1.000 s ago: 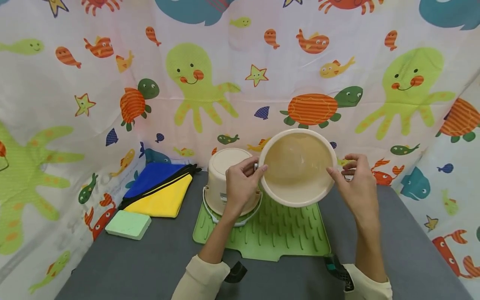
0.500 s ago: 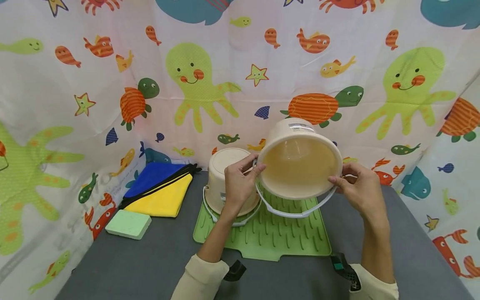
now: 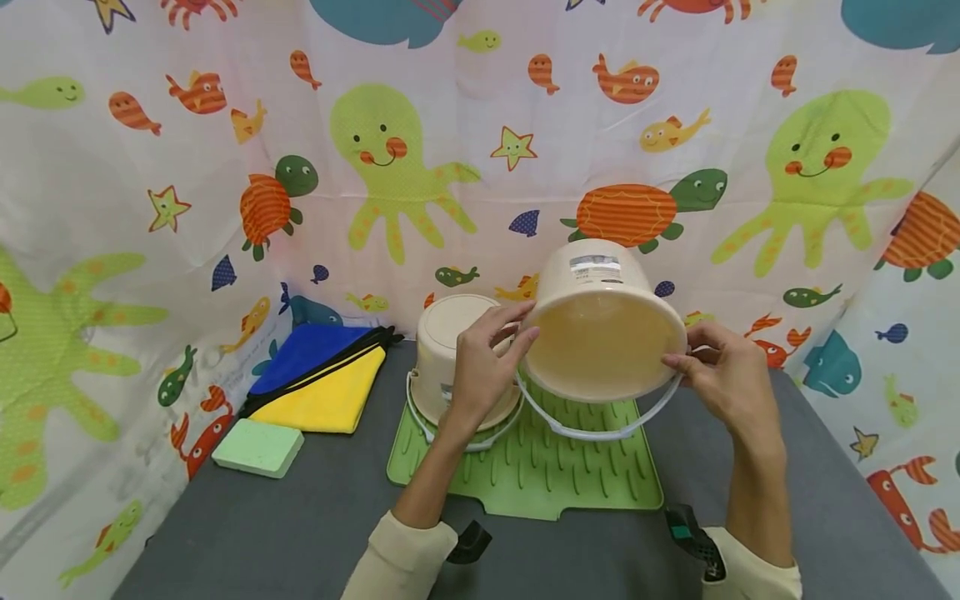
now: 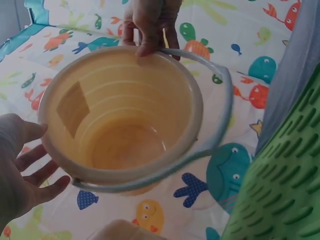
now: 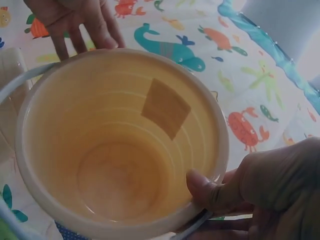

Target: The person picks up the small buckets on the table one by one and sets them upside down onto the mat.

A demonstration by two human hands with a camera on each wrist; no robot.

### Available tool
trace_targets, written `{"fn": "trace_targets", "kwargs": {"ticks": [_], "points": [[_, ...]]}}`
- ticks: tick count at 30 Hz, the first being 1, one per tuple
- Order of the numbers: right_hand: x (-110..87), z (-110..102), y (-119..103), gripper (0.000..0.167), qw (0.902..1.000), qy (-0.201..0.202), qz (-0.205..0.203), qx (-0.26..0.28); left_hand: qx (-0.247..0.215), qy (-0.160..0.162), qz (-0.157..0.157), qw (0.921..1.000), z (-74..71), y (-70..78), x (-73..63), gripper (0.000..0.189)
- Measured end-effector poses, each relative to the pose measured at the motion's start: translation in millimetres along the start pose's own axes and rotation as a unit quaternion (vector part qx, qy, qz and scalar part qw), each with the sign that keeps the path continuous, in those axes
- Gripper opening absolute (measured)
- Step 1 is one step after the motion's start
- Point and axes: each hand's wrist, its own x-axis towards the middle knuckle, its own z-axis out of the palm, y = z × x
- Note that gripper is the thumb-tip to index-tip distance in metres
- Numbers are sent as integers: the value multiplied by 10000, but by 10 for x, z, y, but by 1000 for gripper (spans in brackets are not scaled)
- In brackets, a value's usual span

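Note:
A cream bucket [image 3: 600, 333] is held up over the right part of a green mat [image 3: 558, 479], tipped with its mouth toward me and downward. A label shows on its outer wall, and its pale handle [image 3: 600, 434] hangs below the rim. My left hand [image 3: 486, 362] holds the rim at the left side, thumb near the edge and fingers outside. At the opposite side my right hand [image 3: 727, 379] pinches the rim, its thumb [image 5: 200, 187] lying over the inner edge in the right wrist view. The inside looks smooth and bare in the left wrist view.
A second cream bucket [image 3: 450, 333] stands upside down on the mat's left part, partly behind my left hand. Farther left on the grey table [image 3: 300, 533] lie a blue cloth [image 3: 303, 350], a yellow cloth [image 3: 330, 400] and a light green sponge [image 3: 257, 448]. A printed curtain [image 3: 465, 125] encloses the back and sides.
The bucket has tipped from its mouth facing me to pointing lower, bringing its labelled outer wall and hanging handle into view. My right hand has moved slightly right and down and closed on the rim.

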Motion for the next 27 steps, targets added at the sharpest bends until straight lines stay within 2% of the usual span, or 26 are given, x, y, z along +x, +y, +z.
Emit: {"fn": "trace_targets", "kwargs": {"ticks": [3, 7, 10, 13, 17, 20, 23, 27], "points": [[-3, 28, -17, 18, 9996, 150, -132, -181, 415, -175, 487, 9978, -1, 29, -1, 35], [3, 62, -33, 17, 9990, 194, -257, -297, 925, -453, 1006, 9896, 23, 58, -16, 30], [6, 68, -38, 16, 9992, 148, -225, -293, 1083, -456, 1054, 9875, 43, 73, -33, 24], [10, 58, -38, 17, 9992, 100, -184, -341, 1024, -358, 1049, 9885, 67, 83, -49, 21], [32, 41, -44, 22, 9989, 36, -271, -391, 861, -212, 1209, 9887, 143, 90, -43, 20], [56, 53, -67, 30, 9980, 250, -455, -358, 789, -139, 1300, 9883, 242, 78, -12, 19], [71, 100, -101, 37, 9920, 732, -1001, -223, 894, -92, 1365, 9866, 340, 61, 49, 18], [103, 186, -153, 38, 9717, 1178, -2033, -259, 1188, -151, 1506, 9813, 445, 44, 182, 17]]}}
